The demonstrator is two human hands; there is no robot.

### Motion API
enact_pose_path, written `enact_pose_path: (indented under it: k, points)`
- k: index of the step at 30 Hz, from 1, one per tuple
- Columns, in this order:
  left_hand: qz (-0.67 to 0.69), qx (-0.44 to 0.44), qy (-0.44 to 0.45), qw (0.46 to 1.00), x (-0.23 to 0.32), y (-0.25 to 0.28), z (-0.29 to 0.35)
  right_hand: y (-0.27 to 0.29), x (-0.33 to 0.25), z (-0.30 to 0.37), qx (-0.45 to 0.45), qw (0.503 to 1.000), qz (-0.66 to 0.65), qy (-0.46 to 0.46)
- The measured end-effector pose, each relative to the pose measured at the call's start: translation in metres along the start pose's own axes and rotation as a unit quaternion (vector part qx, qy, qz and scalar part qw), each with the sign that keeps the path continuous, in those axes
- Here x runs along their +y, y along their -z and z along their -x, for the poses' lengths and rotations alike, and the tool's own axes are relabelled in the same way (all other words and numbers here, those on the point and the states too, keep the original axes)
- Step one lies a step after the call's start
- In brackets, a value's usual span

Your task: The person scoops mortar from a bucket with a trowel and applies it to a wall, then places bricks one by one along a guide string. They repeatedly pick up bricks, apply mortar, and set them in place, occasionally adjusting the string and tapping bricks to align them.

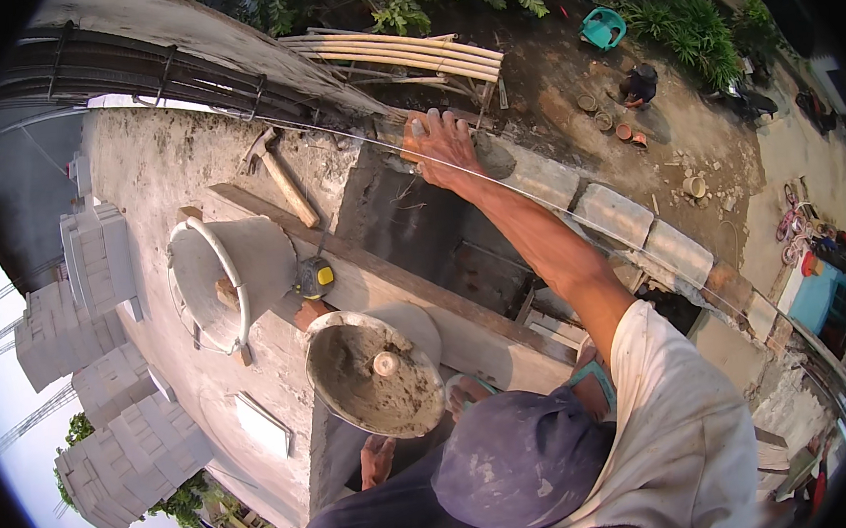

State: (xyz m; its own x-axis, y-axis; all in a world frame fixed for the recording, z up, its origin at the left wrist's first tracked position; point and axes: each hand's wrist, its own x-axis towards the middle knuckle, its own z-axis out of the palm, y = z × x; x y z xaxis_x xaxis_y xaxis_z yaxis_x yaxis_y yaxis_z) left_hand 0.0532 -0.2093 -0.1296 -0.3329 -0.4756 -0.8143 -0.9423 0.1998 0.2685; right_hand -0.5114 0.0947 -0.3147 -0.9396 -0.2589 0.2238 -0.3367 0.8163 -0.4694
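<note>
My right arm stretches forward over the wall. The bent fingers of my right hand grip a pale block at the end of the block row, partly hidden by the hand; a taut string crosses beside my wrist. My left hand shows only in part between a mortar bucket and my dark trouser knee; its fingers are not clear. That bucket holds grey mortar and a round wooden handle end. Behind it stand a second pale bucket with a looped handle and a yellow-black tape measure.
A hammer lies on the concrete slab beside a long wooden plank. An opening drops between plank and block row. Block stacks stand at left. Bamboo poles and a crouching person are below.
</note>
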Motion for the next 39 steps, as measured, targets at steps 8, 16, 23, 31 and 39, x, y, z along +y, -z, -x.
enact_pose_path:
  k: [8, 16, 23, 31, 39]
  points:
    - [0.042, 0.015, -0.024, 0.999, 0.009, -0.015, -0.018, 0.003, 0.001, 0.002, -0.034, 0.999, -0.002, -0.015]
    - [0.023, -0.016, 0.014, 1.0, -0.009, -0.013, -0.028, -0.005, 0.004, 0.009, -0.035, 0.999, -0.02, -0.019]
    - [0.008, 0.002, 0.019, 1.0, 0.021, -0.025, -0.021, 0.016, 0.007, 0.015, -0.061, 0.998, -0.035, -0.003]
    - [0.154, 0.049, -0.09, 0.983, 0.064, -0.031, -0.025, 0.021, -0.005, 0.007, -0.125, 0.991, -0.037, -0.014]
    - [0.187, 0.114, -0.194, 0.956, 0.108, -0.009, -0.026, 0.095, -0.019, 0.157, -0.099, 0.95, -0.295, 0.036]
